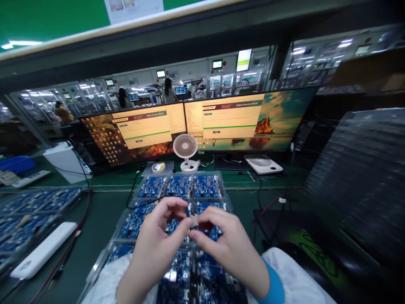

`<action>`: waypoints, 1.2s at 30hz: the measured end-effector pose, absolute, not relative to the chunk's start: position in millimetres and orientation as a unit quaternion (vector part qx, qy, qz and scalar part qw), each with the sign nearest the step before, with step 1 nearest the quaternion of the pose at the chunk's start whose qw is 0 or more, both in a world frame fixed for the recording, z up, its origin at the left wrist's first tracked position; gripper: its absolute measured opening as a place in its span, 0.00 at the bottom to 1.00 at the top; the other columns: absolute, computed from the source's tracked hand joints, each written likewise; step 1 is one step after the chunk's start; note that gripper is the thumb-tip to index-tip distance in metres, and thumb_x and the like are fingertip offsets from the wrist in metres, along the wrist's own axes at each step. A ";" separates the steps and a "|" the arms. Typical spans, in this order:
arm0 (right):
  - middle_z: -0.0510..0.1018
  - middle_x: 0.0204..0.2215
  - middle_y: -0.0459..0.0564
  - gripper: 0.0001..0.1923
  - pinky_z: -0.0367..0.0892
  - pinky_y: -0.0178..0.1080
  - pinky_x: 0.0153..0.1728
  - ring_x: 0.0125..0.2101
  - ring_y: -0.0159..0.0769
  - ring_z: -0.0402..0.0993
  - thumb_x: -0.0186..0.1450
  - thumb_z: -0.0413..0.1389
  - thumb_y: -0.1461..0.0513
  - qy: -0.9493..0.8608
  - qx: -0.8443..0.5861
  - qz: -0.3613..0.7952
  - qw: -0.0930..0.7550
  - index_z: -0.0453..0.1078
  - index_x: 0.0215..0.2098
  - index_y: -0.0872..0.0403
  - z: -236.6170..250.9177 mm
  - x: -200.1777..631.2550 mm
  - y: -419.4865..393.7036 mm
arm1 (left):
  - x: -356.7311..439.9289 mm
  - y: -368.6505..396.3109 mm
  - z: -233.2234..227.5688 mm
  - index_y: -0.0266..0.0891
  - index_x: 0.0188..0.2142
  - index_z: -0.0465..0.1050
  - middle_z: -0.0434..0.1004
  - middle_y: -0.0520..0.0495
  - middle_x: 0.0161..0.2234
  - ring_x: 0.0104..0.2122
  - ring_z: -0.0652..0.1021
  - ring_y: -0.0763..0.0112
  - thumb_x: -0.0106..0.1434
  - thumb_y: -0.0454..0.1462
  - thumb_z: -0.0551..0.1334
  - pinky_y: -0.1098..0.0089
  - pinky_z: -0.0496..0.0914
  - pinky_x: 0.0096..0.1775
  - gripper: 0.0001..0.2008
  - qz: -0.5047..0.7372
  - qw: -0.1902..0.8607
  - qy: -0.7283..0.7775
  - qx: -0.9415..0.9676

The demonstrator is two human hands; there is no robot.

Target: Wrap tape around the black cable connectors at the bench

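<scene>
Head view: left hand (158, 245) and right hand (226, 245) raised together above a clear tray (126, 211) of blue circuit boards (207, 185), fingertips of both meeting on a small beige-and-grey part (193, 221). Held off the tray, between the two hands, just above the middle row of boards. Left thumb and forefinger pinched on its left edge, right thumb and forefinger pinched on its right; remaining fingers curled loosely.

Part itself tiny, flat, pale tan with a darker strip, mostly hidden by the fingertips; exact kind hard to tell.

Likely trouble: so small a piece gripped only at its edges could slip and drop among the boards below, where finding it would be hard; pressing or twisting too firmly could bend it. A black cable (139, 202) lying across the upper boards could snag a sleeve.

Around: a small white desk fan (185, 148) behind the tray, two monitors (240, 120) side by side showing yellow windows, a roll of tape (158, 167) near the fan, a white flat device (44, 250) at left, stacked dark trays (363, 177) at right.
</scene>
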State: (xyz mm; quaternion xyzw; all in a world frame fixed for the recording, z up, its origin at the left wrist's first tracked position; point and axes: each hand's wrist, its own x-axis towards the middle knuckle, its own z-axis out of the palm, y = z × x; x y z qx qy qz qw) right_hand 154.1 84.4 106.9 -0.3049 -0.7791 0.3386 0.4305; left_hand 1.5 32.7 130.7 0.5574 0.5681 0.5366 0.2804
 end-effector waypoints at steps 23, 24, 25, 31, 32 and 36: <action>0.64 0.19 0.42 0.15 0.56 0.35 0.26 0.23 0.33 0.61 0.64 0.54 0.58 -0.700 -0.293 0.464 0.457 0.63 0.20 0.52 108.1 146.1 71.1 | 7.3 36.4 134.2 0.42 0.43 0.70 0.75 0.56 0.25 0.28 0.77 0.74 0.59 0.35 0.65 0.74 0.72 0.33 0.12 0.597 0.392 0.503 0.486; 0.64 0.19 0.42 0.15 0.56 0.35 0.26 0.23 0.33 0.60 0.64 0.54 0.57 -0.688 -0.289 0.491 0.450 0.63 0.21 0.52 107.4 145.5 71.5 | 6.5 36.2 134.5 0.42 0.43 0.70 0.75 0.56 0.25 0.27 0.77 0.74 0.59 0.35 0.65 0.75 0.71 0.32 0.12 0.596 0.385 0.507 0.489; 0.64 0.20 0.42 0.15 0.57 0.35 0.26 0.24 0.33 0.60 0.64 0.53 0.55 -0.674 -0.285 0.519 0.442 0.63 0.21 0.52 106.5 144.6 71.8 | 5.9 35.7 134.3 0.42 0.43 0.71 0.76 0.55 0.25 0.27 0.77 0.74 0.59 0.35 0.65 0.75 0.71 0.32 0.11 0.595 0.371 0.515 0.493; 0.65 0.19 0.42 0.19 0.57 0.35 0.26 0.22 0.32 0.60 0.63 0.55 0.49 -0.611 -0.289 0.598 0.430 0.63 0.22 0.52 100.2 136.7 70.7 | 5.0 32.0 128.4 0.43 0.41 0.74 0.75 0.54 0.27 0.29 0.77 0.73 0.60 0.34 0.64 0.75 0.70 0.32 0.09 0.574 0.279 0.548 0.541; 0.64 0.19 0.41 0.20 0.57 0.35 0.26 0.22 0.32 0.60 0.63 0.55 0.48 -0.606 -0.286 0.607 0.428 0.63 0.22 0.52 99.5 136.2 70.4 | 4.6 32.0 127.9 0.43 0.41 0.74 0.75 0.55 0.27 0.29 0.76 0.73 0.60 0.34 0.64 0.75 0.69 0.32 0.09 0.572 0.281 0.548 0.542; 0.66 0.19 0.42 0.20 0.58 0.35 0.27 0.23 0.32 0.61 0.63 0.55 0.47 -0.592 -0.260 0.633 0.426 0.64 0.23 0.53 98.4 137.3 69.7 | 2.7 33.2 128.8 0.43 0.42 0.72 0.74 0.55 0.26 0.28 0.76 0.74 0.60 0.34 0.65 0.76 0.69 0.30 0.10 0.580 0.305 0.544 0.524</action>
